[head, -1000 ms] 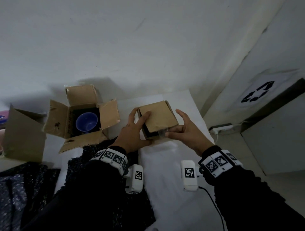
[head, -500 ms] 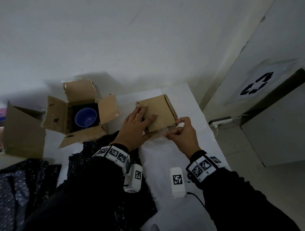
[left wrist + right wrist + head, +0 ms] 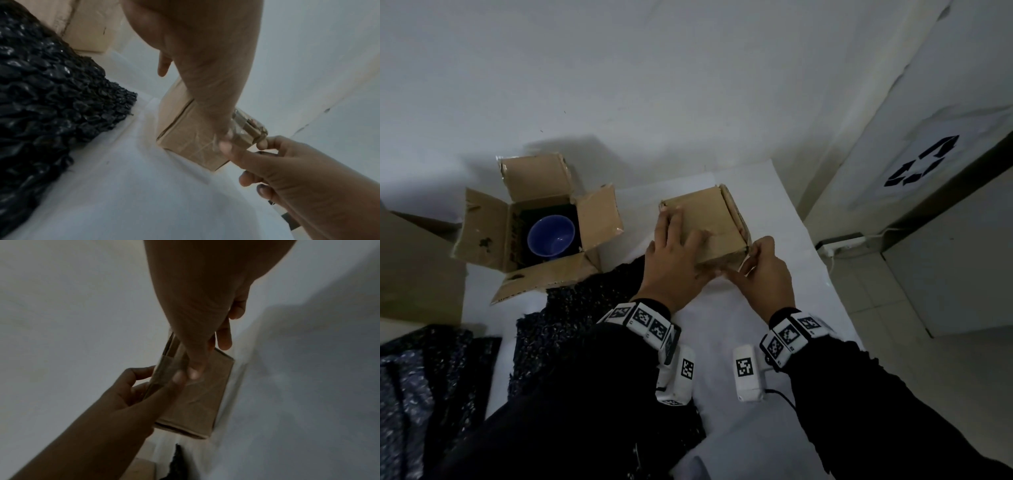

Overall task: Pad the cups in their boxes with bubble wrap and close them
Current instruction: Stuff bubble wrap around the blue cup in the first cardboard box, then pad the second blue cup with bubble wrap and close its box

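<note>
A small brown cardboard box stands closed on the white table. My left hand lies flat on its lid with straight fingers, the thumb down on the front face. At the near right corner, my right hand pinches a strip of clear tape between thumb and forefinger. The box fills the middle of the right wrist view. To the left, a second box stands open with a blue cup inside. Black bubble wrap lies in front of it.
A large cardboard piece stands at the far left. More black bubble wrap lies at the near left. The white wall rises behind the table, whose right edge drops to a tiled floor with a power strip.
My left hand slid from the box's side onto the lid and pressed it flat. My right hand went from spread beside the box to pinching tape at its near right corner.
</note>
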Demonstrator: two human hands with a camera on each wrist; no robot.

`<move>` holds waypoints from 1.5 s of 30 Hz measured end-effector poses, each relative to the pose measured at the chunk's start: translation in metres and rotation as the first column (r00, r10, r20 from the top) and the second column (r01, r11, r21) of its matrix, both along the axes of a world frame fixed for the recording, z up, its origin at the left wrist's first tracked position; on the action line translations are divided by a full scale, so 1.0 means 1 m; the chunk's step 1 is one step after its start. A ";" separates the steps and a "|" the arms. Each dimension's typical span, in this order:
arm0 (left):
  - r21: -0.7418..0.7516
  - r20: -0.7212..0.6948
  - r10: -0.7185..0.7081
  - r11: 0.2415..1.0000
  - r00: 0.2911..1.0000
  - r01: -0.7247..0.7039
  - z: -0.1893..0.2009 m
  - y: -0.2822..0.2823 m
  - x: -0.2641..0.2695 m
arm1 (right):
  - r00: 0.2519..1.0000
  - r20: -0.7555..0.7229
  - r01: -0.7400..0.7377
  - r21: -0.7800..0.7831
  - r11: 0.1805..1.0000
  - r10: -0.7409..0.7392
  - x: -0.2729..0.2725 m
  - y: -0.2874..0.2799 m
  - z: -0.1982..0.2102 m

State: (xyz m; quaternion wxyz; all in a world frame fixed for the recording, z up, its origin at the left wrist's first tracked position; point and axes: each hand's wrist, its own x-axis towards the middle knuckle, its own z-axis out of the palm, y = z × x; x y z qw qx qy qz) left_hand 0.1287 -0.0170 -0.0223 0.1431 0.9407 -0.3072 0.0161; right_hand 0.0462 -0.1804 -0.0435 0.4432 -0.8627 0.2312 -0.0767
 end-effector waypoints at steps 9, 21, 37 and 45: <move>0.011 0.064 0.003 1.000 0.998 -0.004 -0.007 -0.003 -0.001 | 0.954 0.129 -0.216 -0.329 0.919 0.270 0.012 -0.014 0.013; 0.185 -0.079 -0.043 0.981 0.996 0.057 0.051 0.027 -0.002 | 0.962 -0.005 -0.242 -0.490 0.837 0.274 0.015 -0.010 0.039; -0.005 -0.286 0.290 0.953 0.913 -0.304 0.053 0.220 -0.068 | 0.569 -0.367 -0.814 -0.119 0.569 0.736 0.005 0.141 0.072; 0.287 -0.528 0.271 0.949 0.805 -0.131 0.000 0.285 -0.082 | 0.605 -0.669 -0.730 -0.248 0.637 0.432 -0.015 0.226 0.023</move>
